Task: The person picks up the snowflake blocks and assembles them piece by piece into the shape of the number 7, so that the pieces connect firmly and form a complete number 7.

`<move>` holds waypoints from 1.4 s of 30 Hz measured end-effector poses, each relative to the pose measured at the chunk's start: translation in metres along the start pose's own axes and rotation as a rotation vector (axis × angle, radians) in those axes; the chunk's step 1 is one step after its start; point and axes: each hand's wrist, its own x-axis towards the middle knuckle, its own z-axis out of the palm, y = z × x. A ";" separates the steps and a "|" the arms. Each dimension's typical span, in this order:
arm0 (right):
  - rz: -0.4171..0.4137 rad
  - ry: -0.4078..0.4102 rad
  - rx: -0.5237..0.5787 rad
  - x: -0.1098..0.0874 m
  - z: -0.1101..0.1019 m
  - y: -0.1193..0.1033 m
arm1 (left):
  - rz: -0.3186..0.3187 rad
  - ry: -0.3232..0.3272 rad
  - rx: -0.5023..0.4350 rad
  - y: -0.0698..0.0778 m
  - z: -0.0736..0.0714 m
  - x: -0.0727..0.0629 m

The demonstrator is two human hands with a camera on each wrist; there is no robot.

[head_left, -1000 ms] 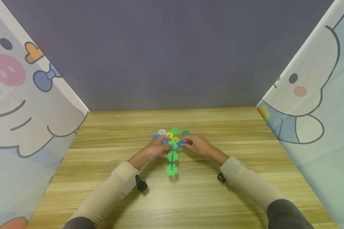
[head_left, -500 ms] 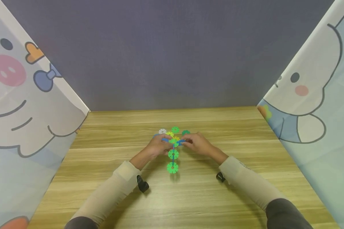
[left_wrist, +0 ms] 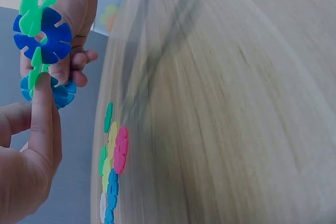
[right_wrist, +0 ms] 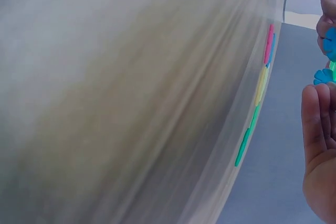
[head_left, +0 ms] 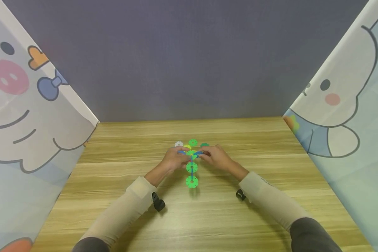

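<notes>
A joined chain of interlocking snowflake discs hangs off the table between the hands, its near end a green disc (head_left: 191, 181) with another green disc (head_left: 191, 167) behind it. A dark blue disc (left_wrist: 56, 35) links green ones in the left wrist view. The left hand (head_left: 174, 159) pinches a blue disc (head_left: 181, 152) at the chain's far end, its index finger reaching along the green disc (left_wrist: 35, 69) there. Opposite, the right hand (head_left: 218, 156) pinches another blue disc (head_left: 197, 153) between thumb and fingers. Fingers partly hide where these far discs meet.
Loose discs lie flat on the wooden table (head_left: 189, 217) beyond the hands: white (head_left: 179, 144), green (head_left: 193, 142), dark green (head_left: 204, 145), yellow (head_left: 187, 147) and pink (left_wrist: 121, 150) among them. A grey wall (head_left: 189, 70) rises behind, with cartoon-printed panels on both sides.
The chain has shifted slightly right and its near end has risen farther from the person. Both hands keep their pinch, and the two blue discs look flatter from above than before.
</notes>
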 end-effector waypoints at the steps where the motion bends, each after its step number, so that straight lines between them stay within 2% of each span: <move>1: 0.002 0.003 0.000 0.000 0.000 0.000 | -0.003 0.008 -0.003 0.000 0.000 0.000; 8: -0.008 0.021 -0.016 0.001 0.001 0.003 | -0.006 0.018 0.004 0.000 0.000 0.000; 12: -0.011 -0.006 0.010 0.002 -0.001 0.002 | -0.009 0.021 0.002 0.000 -0.001 -0.001; 22: 0.043 -0.064 0.063 0.013 -0.014 0.000 | -0.004 0.042 -0.014 0.005 -0.004 -0.001; 27: 0.068 -0.097 0.047 0.016 -0.021 0.005 | -0.001 0.057 -0.013 0.006 -0.006 -0.001; 34: 0.084 -0.085 -0.011 0.018 -0.031 0.012 | 0.005 0.048 -0.007 0.002 -0.008 -0.001; 42: 0.120 -0.081 -0.023 0.024 -0.038 0.018 | -0.001 0.048 -0.018 0.003 -0.007 -0.003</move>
